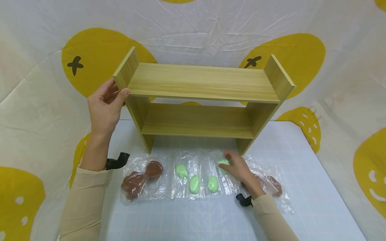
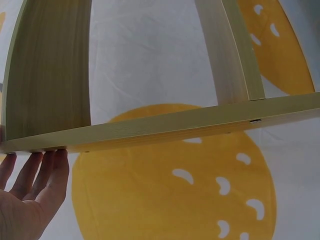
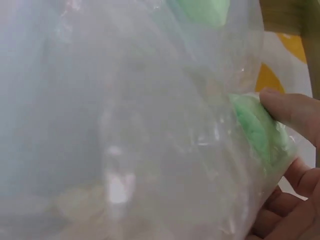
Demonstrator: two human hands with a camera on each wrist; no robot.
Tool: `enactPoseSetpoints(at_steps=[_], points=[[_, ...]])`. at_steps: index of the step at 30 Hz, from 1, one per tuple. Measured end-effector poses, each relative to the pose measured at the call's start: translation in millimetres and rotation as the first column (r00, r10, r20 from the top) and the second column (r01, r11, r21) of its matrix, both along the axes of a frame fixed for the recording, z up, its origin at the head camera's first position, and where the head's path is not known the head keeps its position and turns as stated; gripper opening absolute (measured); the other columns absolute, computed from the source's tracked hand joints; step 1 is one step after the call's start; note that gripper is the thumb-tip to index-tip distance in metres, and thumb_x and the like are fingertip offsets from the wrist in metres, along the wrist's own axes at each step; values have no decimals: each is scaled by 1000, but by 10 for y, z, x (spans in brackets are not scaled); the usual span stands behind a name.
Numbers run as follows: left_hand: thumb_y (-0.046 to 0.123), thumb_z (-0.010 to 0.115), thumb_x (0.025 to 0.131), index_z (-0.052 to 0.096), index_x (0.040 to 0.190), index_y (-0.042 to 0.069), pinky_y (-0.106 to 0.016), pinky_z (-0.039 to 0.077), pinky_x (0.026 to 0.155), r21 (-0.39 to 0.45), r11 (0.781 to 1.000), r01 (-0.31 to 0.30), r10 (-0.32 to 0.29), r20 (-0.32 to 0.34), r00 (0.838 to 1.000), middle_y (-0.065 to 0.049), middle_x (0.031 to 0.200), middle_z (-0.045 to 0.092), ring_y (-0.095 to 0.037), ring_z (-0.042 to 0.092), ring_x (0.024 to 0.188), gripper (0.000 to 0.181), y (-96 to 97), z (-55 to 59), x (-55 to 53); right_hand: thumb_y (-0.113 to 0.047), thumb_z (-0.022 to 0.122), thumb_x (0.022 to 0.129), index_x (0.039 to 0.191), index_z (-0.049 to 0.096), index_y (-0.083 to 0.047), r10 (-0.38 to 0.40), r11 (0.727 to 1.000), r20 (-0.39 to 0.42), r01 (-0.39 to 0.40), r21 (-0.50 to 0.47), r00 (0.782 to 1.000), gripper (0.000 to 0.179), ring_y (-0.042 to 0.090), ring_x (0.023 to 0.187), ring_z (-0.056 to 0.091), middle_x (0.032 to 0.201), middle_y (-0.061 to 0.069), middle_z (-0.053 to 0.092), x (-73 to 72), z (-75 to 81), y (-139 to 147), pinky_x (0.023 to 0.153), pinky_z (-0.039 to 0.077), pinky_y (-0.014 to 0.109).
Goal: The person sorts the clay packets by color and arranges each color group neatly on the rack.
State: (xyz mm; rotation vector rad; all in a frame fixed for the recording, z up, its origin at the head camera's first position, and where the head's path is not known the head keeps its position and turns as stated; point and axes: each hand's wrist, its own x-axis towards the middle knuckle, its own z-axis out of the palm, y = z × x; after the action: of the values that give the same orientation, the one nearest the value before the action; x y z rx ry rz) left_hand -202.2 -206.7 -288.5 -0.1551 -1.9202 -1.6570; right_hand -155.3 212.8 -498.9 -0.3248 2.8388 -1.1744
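Observation:
My left hand (image 1: 105, 107) grips the upper left side panel of a small two-tier wooden shelf (image 1: 199, 82). Its thumb lies on the front edge, and in the left wrist view the fingers (image 2: 59, 172) touch the panel's outer face. Below the shelf's right leg, my right hand (image 1: 239, 167) pinches a clear plastic bag holding a soft-looking light green lump (image 1: 223, 165). Up close in the right wrist view, thumb and fingers hold the bag around the green lump (image 3: 257, 130). Three more bagged green lumps lie to its left, among them one lump (image 1: 213, 184) nearest the hand.
Bagged brown lumps (image 1: 132, 185) lie at the left of the row. More brown lumps (image 1: 273, 186) in clear bags are at the right, partly behind my right forearm. The shelf stands toward the back of the pale table (image 1: 181, 221), before a white cloth with yellow shapes.

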Motion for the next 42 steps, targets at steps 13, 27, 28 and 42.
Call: enactPoseSetpoints(at_steps=[13, 27, 28, 42], points=[[12, 76, 90, 69, 131, 20, -21, 57, 77, 7, 1000, 12, -11, -4, 1000, -11, 120, 69, -22, 68, 101, 42, -6, 1, 9, -7, 74, 89, 137, 50, 6, 65, 959, 183, -11, -284, 981, 55, 44, 113, 58, 125, 28, 58, 69, -46, 197, 96, 51, 52], [14, 75, 91, 68, 132, 23, -21, 57, 78, -23, 1000, -12, 13, 14, 1000, -9, 123, 68, -22, 67, 104, 43, 2, -9, 5, -20, 71, 95, 137, 56, -6, 21, 931, 317, 97, -352, 948, 47, 28, 97, 63, 111, 15, 67, 223, -94, 311, 75, 53, 37], [14, 75, 91, 68, 132, 23, -21, 57, 78, -17, 1000, -9, 10, 12, 1000, -9, 123, 68, -22, 67, 104, 43, 0, -8, 5, -21, 70, 95, 138, 55, -7, 22, 925, 329, 106, -366, 944, 48, 26, 89, 64, 110, 16, 67, 229, -90, 312, 69, 53, 35], [13, 76, 90, 69, 131, 21, -20, 57, 75, 2, 1000, 9, -9, 0, 1000, -10, 121, 69, -22, 67, 101, 42, -4, -4, 16, -11, 52, 105, 146, 35, -2, 323, 685, 323, 16, -729, 890, 46, 18, 70, 64, 101, 13, 65, 377, 99, 252, 56, 58, 33]])
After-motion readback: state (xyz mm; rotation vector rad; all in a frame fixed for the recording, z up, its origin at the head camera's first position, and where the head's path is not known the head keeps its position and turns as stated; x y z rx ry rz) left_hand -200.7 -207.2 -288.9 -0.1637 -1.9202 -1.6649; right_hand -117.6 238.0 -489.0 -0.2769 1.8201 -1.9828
